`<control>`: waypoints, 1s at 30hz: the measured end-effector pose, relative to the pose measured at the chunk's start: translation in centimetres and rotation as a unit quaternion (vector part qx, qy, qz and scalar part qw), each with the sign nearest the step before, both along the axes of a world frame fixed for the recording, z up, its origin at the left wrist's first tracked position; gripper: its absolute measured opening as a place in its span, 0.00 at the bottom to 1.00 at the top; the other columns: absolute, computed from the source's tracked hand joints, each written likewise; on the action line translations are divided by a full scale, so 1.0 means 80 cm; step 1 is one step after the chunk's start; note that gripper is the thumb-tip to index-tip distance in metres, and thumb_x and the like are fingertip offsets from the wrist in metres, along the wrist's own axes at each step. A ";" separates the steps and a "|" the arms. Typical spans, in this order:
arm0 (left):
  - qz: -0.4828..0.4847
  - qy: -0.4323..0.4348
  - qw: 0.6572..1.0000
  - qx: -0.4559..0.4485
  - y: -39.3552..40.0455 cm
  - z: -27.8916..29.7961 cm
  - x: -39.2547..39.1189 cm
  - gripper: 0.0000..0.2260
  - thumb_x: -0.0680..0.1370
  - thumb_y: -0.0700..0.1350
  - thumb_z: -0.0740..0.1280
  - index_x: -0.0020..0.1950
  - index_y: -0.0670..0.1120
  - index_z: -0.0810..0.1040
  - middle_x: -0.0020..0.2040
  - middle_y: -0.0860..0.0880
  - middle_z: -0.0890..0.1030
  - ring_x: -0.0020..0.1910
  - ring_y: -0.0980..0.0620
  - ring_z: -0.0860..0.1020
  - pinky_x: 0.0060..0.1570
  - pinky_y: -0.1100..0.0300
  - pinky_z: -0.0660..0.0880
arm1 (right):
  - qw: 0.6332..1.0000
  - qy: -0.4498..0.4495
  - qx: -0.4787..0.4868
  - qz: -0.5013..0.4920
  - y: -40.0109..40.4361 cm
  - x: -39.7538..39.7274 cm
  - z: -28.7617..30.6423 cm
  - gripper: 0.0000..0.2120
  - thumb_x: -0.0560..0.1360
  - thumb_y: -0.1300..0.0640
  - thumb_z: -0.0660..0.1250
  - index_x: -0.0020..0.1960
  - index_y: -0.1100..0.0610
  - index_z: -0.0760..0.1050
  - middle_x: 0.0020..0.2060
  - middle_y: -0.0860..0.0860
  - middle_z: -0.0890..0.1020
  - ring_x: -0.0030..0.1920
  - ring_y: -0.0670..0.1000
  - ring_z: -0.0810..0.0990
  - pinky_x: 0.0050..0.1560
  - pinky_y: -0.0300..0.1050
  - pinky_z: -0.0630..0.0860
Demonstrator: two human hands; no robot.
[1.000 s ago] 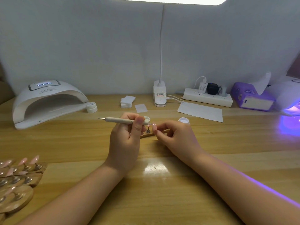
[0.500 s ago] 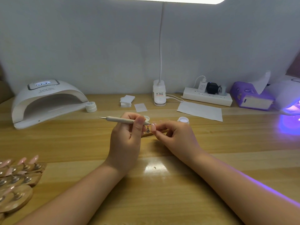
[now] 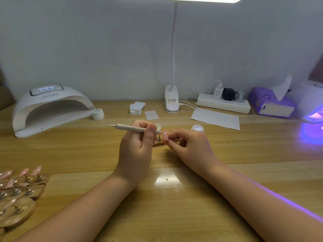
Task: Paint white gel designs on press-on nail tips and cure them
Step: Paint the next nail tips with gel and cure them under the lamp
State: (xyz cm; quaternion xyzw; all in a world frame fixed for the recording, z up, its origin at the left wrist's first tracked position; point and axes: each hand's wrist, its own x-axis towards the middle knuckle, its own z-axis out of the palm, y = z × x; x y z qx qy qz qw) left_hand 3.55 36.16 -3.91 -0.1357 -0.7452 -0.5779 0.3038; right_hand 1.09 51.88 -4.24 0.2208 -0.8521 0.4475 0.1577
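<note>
Pale wood forms the table (image 3: 227, 172), and at its far left edge a cluster of pink nail tips (image 3: 22, 173) is seen standing on small round wooden holders. Behind them, a white curing lamp (image 3: 50, 109) is set with its mouth facing the table, and a small white closed jar (image 3: 98, 114) is placed just beside its right corner. Near the middle, the left hand (image 3: 135, 151) is curled round a beige dotting pen (image 3: 138, 129), which is pinched between thumb and fingers and held nearly level, its tip pointed to the right. That tip is brought against a pink nail tip (image 3: 165, 136), which is pinched by the curled fingers of the right hand (image 3: 190, 145); whether the pen actually touches the nail cannot be told, since the spot is small. Below the two hands, a wooden stand (image 3: 158, 143) is partly hidden. An open pot of white gel (image 3: 197, 128) is seen just behind the right hand. Further back, a stack of white pads (image 3: 136, 107), a clip lamp base (image 3: 172, 102), a sheet of paper (image 3: 215, 118) and a power strip (image 3: 223, 103) are laid out. At the far right, a purple tissue box (image 3: 271, 103) is placed beside a second lamp (image 3: 312, 109) giving off violet light.
</note>
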 end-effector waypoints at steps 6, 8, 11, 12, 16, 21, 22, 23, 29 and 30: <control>-0.003 0.007 1.000 -0.008 0.000 0.000 0.000 0.07 0.81 0.49 0.59 0.45 0.51 0.74 0.36 0.55 0.80 0.38 0.60 0.80 0.37 0.70 0.74 | 1.000 0.001 -0.006 -0.002 -0.001 0.000 -0.001 0.05 0.74 0.56 0.72 0.48 0.47 0.83 0.37 0.33 0.80 0.31 0.43 0.74 0.55 0.43 0.69; -0.002 0.008 1.000 -0.009 0.000 0.000 0.000 0.07 0.81 0.49 0.59 0.45 0.52 0.74 0.37 0.55 0.80 0.38 0.60 0.80 0.37 0.71 0.74 | 1.000 0.006 -0.009 -0.004 -0.002 0.000 -0.001 0.05 0.74 0.56 0.72 0.47 0.47 0.83 0.37 0.32 0.79 0.30 0.43 0.74 0.55 0.42 0.69; -0.001 0.006 1.000 -0.012 0.000 -0.001 0.000 0.07 0.81 0.49 0.59 0.45 0.53 0.74 0.37 0.53 0.80 0.38 0.60 0.79 0.37 0.70 0.74 | 1.000 0.009 -0.005 -0.006 -0.001 0.000 -0.001 0.04 0.74 0.56 0.72 0.47 0.47 0.83 0.37 0.33 0.80 0.30 0.42 0.74 0.50 0.38 0.69; 0.000 0.005 1.000 -0.013 0.000 -0.001 0.000 0.07 0.81 0.49 0.59 0.45 0.53 0.74 0.37 0.53 0.80 0.38 0.60 0.79 0.37 0.69 0.75 | 1.000 0.009 -0.002 -0.007 -0.001 0.000 -0.001 0.04 0.74 0.56 0.72 0.47 0.47 0.83 0.37 0.33 0.80 0.31 0.42 0.74 0.47 0.37 0.69; 0.003 0.005 1.000 -0.015 0.001 -0.001 -0.001 0.06 0.80 0.49 0.59 0.44 0.53 0.74 0.36 0.53 0.80 0.37 0.60 0.79 0.37 0.69 0.74 | 1.000 0.010 0.001 -0.009 -0.001 -0.001 -0.001 0.05 0.74 0.56 0.72 0.48 0.48 0.84 0.38 0.33 0.80 0.32 0.41 0.75 0.43 0.35 0.71; 0.003 0.005 1.000 -0.021 0.000 -0.001 -0.001 0.06 0.81 0.48 0.60 0.45 0.54 0.74 0.36 0.54 0.80 0.37 0.60 0.79 0.37 0.70 0.74 | 1.000 0.007 -0.003 -0.006 -0.001 -0.001 -0.001 0.05 0.74 0.56 0.72 0.49 0.49 0.84 0.41 0.38 0.83 0.32 0.43 0.75 0.44 0.37 0.73; 0.003 0.004 1.000 -0.020 0.000 -0.001 -0.001 0.07 0.81 0.48 0.60 0.45 0.53 0.74 0.35 0.55 0.80 0.37 0.60 0.79 0.36 0.71 0.73 | 1.000 0.008 -0.003 -0.007 -0.001 -0.001 -0.001 0.05 0.74 0.56 0.72 0.49 0.49 0.84 0.41 0.38 0.83 0.32 0.43 0.75 0.44 0.36 0.72; 0.002 0.003 1.000 -0.020 0.000 -0.001 -0.001 0.07 0.80 0.48 0.60 0.45 0.53 0.74 0.35 0.56 0.80 0.37 0.60 0.79 0.36 0.71 0.73 | 1.000 0.009 -0.002 -0.008 -0.001 -0.001 -0.001 0.05 0.74 0.56 0.72 0.49 0.49 0.84 0.42 0.38 0.83 0.32 0.42 0.75 0.43 0.36 0.71; 0.002 0.005 1.000 -0.027 0.000 -0.001 -0.001 0.08 0.82 0.45 0.60 0.44 0.54 0.73 0.37 0.59 0.80 0.37 0.61 0.79 0.36 0.71 0.73 | 1.000 0.010 0.003 -0.008 -0.002 0.000 -0.002 0.05 0.74 0.56 0.72 0.49 0.49 0.84 0.43 0.40 0.84 0.31 0.44 0.74 0.53 0.40 0.71; 0.003 0.005 1.000 -0.027 0.000 -0.001 -0.001 0.08 0.81 0.45 0.60 0.44 0.54 0.73 0.37 0.59 0.81 0.37 0.61 0.79 0.36 0.72 0.73 | 1.000 0.011 0.003 -0.008 -0.002 0.000 -0.001 0.05 0.74 0.55 0.72 0.49 0.49 0.84 0.43 0.40 0.84 0.31 0.45 0.74 0.53 0.40 0.71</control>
